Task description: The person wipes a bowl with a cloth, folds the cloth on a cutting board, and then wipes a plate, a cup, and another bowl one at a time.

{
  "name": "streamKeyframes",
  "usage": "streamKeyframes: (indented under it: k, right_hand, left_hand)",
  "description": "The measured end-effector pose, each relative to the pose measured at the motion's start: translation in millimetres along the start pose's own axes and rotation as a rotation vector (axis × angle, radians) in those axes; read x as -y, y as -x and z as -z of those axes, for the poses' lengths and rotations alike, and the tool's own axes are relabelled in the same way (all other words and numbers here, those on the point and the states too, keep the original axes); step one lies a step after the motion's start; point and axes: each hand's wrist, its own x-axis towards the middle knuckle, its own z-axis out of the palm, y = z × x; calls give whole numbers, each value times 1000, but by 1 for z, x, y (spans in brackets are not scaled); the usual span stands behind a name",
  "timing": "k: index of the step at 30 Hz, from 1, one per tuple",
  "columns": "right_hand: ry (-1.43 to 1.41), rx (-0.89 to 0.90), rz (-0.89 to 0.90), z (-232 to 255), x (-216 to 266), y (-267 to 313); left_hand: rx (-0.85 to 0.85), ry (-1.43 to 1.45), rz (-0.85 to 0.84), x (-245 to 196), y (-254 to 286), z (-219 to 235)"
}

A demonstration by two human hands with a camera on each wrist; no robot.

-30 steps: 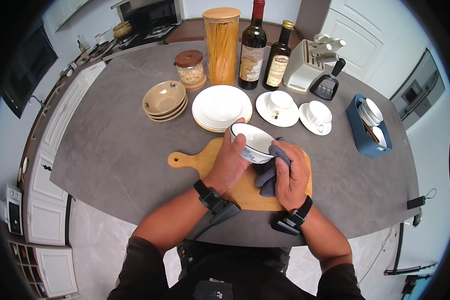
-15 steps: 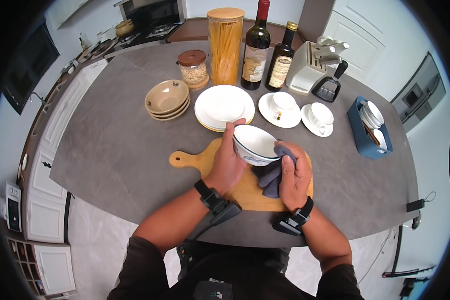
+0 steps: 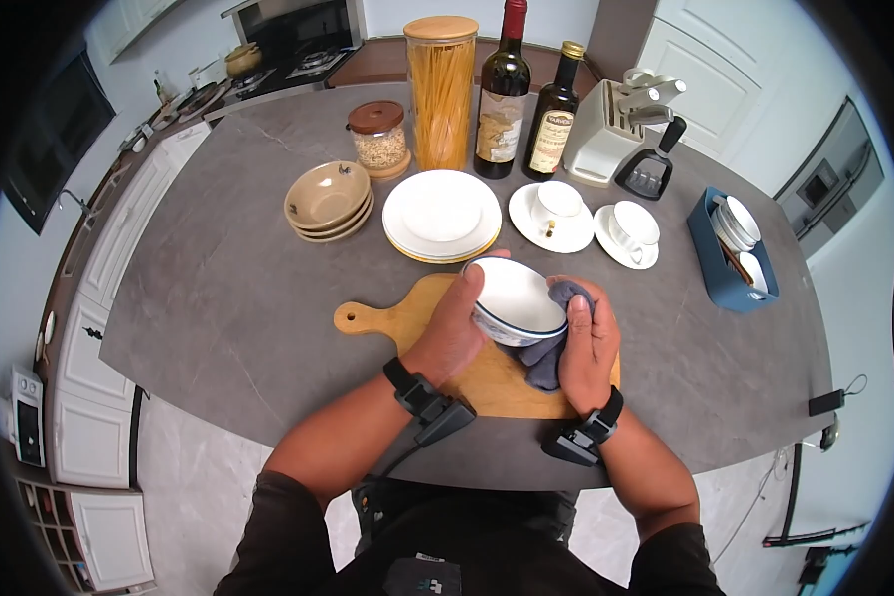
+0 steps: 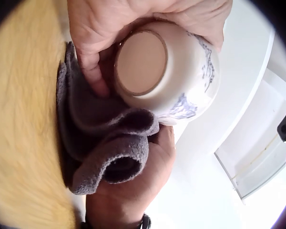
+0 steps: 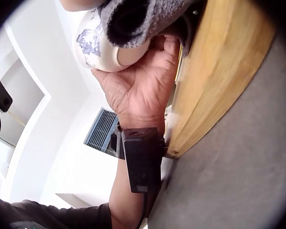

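A white bowl with a blue rim and blue painted pattern is held above the wooden cutting board, its inside turned up toward the head camera. My left hand grips its left side, thumb at the rim and fingers around the wall. At the bowl's right edge my right hand pinches a dark grey cloth against the rim, thumb on top. Folds of the cloth hang down under the bowl toward the board. In the left wrist view the bowl's unglazed foot shows, with the cloth beside it.
Beyond the board stand brown bowls, white plates, two cups on saucers and a blue basket of dishes. Farther back are a pasta jar, a smaller jar, two bottles and a knife block.
The bowl has turned in my hands and shifted slightly right and nearer, its inside showing more. My right hand with the cloth has moved a little right along the rim.
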Motion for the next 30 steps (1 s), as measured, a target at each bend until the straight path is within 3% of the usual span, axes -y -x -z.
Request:
streamKeyframes:
  k: [1, 5, 14, 17, 25, 29, 30]
  right_hand:
    - [-41, -2, -11, 0, 0, 0]
    - [-34, 4, -11, -1, 1, 0]
    - [-33, 25, -66, -4, -10, -1]
    - [-2, 13, -57, -3, -10, -1]
    - [-35, -38, -72, 1, -15, -4]
    - [-56, -40, -76, 1, -13, -3]
    - [-93, -59, -83, 0, -10, -4]
  left_hand:
    - [-42, 73, 62, -2, 0, -2]
    - [-125, 92, 56, 1, -4, -3]
    - [-264, 24, -99, 9, -8, 3]
    - [-188, 46, -55, 7, -4, 0]
    - [19, -443, -127, 5, 3, 3]
    - [83, -342, -18, 6, -1, 15]
    - [77, -190, 32, 6, 1, 11]
